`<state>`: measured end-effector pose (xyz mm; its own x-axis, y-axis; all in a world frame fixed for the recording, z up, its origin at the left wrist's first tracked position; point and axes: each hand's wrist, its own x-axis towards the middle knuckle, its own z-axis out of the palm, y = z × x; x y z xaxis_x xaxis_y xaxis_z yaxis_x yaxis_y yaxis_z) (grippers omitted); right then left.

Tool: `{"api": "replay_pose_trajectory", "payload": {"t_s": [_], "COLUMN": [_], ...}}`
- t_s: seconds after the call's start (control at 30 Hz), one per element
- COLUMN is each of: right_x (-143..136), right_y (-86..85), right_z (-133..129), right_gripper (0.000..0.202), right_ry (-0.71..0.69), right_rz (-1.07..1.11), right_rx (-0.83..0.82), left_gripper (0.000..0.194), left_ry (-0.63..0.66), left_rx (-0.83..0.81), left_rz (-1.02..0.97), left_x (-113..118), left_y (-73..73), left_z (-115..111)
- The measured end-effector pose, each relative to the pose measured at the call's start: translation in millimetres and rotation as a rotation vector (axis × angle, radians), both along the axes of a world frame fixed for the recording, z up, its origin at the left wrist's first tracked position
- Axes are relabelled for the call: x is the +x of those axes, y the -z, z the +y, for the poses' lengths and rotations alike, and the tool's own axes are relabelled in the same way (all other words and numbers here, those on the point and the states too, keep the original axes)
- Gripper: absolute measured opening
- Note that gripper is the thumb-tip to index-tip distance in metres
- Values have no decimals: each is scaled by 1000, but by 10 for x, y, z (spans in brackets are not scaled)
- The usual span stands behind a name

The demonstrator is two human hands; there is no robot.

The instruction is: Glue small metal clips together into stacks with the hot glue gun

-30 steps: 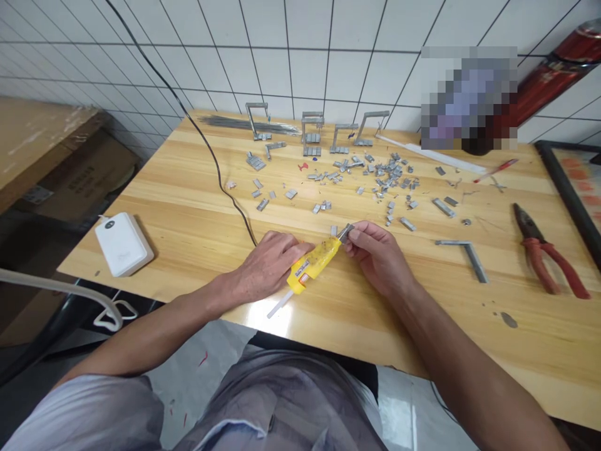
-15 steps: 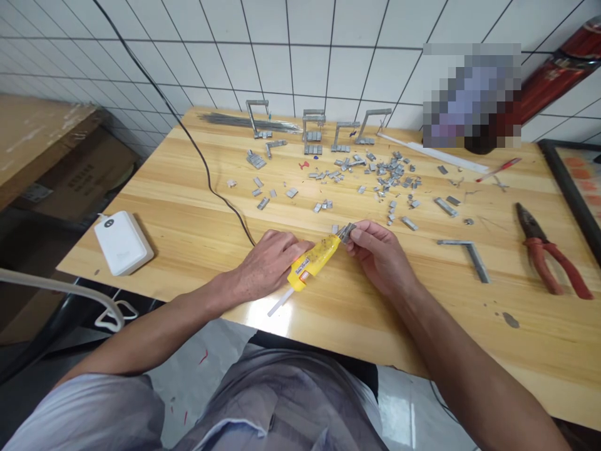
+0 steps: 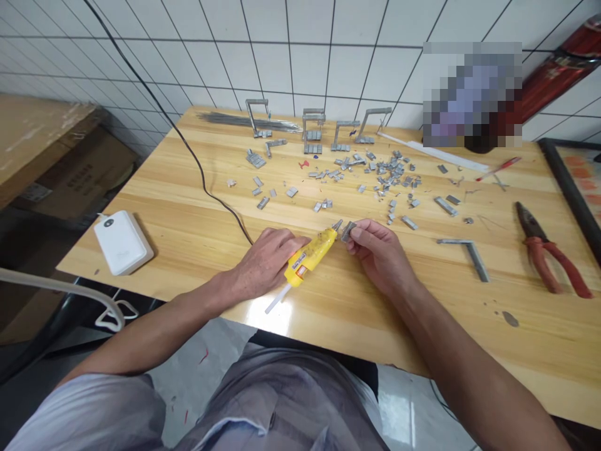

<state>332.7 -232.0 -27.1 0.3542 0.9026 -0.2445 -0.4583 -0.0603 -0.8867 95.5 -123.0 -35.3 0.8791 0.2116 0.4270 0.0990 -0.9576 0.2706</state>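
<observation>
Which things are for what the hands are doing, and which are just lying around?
Seem part of the job: yellow glue gun in the left hand; grey piece in the right hand; loose grey pieces; standing grey frames; maybe red-handled pliers.
Seem just lying about: white power bank; red pen.

a white device (image 3: 123, 243) lies at left; a red flask (image 3: 558, 76) stands near the tiled wall (image 3: 310, 62).

Yellow glue gun (image 3: 317, 248) with illegible label (image 3: 297, 261), carton (image 3: 101, 164) with illegible print (image 3: 76, 176)
</observation>
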Motion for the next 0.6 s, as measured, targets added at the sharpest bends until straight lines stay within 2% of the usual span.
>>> {"api": "replay_pose_trajectory", "payload": {"t_s": [0.27, 0.4, 0.5, 0.6], "right_x": [0, 5, 9, 11], "right_y": [9, 11, 30, 53], "right_z": [5, -9, -15, -11], "right_gripper": [25, 23, 22, 21], "right_ry": [4, -9, -15, -8], "right_rz": [-13, -45, -69, -65], "right_rx": [-1, -13, -10, -7], "left_gripper": [30, 21, 24, 22], "left_ry": [-31, -208, -403, -506], "left_rx": [-199, -248, -245, -291], "left_rz": [29, -7, -20, -1], "left_x": [-41, -150, -291, -460], "left_y": [-93, -219, -349, -478], "left_z": [35, 292, 587, 813]}}
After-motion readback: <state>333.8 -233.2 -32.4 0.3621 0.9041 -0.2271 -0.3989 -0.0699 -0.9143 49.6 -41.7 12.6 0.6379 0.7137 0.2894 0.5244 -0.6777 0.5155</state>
